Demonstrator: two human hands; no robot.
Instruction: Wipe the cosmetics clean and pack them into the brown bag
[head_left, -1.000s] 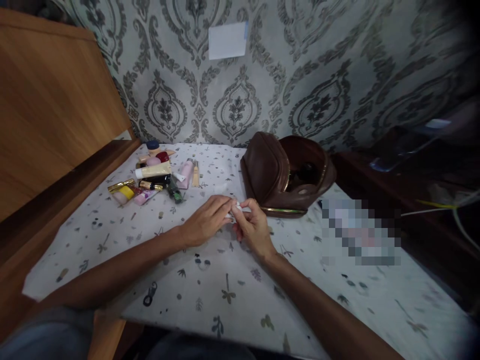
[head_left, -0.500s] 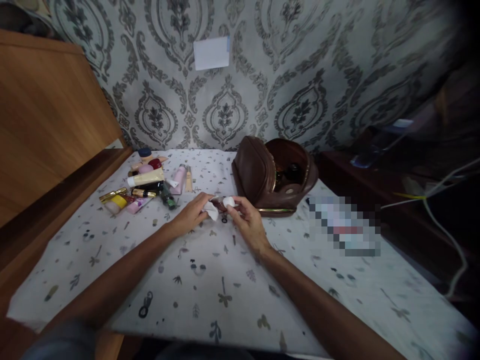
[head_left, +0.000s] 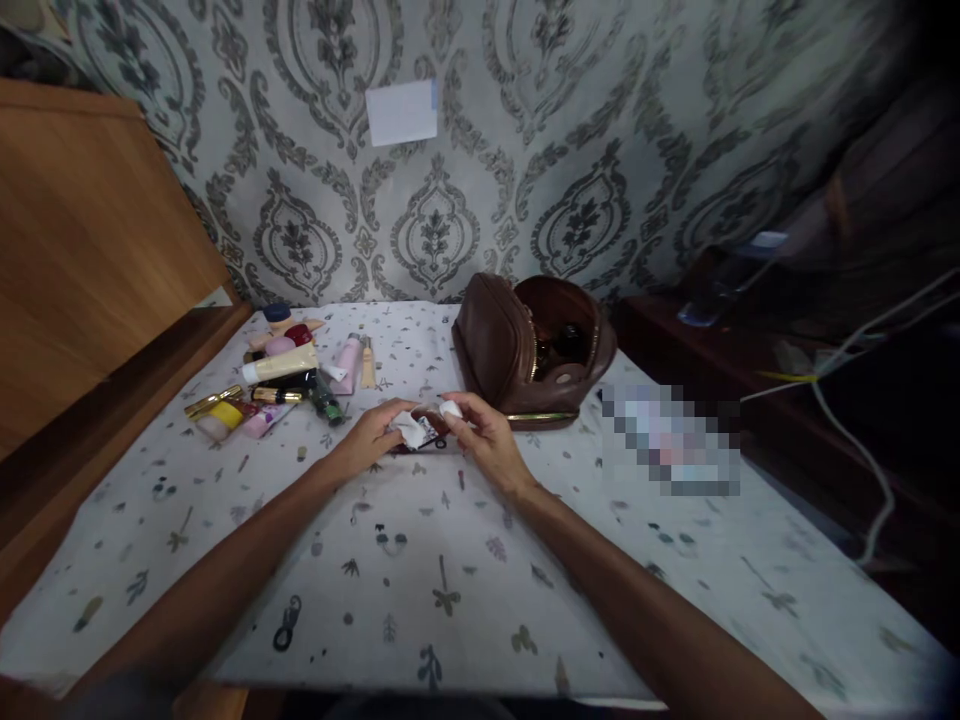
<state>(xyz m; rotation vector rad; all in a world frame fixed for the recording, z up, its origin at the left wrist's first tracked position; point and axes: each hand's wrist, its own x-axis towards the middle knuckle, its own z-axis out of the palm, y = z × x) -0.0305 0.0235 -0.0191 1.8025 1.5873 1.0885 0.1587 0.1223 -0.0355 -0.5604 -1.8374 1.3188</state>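
Observation:
My left hand (head_left: 375, 436) is closed around a crumpled white tissue (head_left: 409, 430) and a small brownish item that I cannot make out clearly. Between the thumb and fingers of my right hand (head_left: 489, 438) is a small white piece (head_left: 450, 410), perhaps a wad or a cap. Both hands are close together over the patterned white cloth (head_left: 442, 560). Just behind and right of my right hand stands a brown leather toiletry bag (head_left: 491, 340), unzipped, with dark items inside.
A pile of cosmetics lies at the left, with a cream tube (head_left: 281, 364), a pink tube (head_left: 347, 365) and a green-and-dark bottle (head_left: 326, 402). A blurred flat object (head_left: 667, 440) lies at the right. A wooden panel (head_left: 90, 190) borders the left, with a pale cable (head_left: 855, 440) at the right.
The view has shifted slightly to the right. The white piece in my right hand has come a little apart from the tissue, and more of the brownish item shows between my hands.

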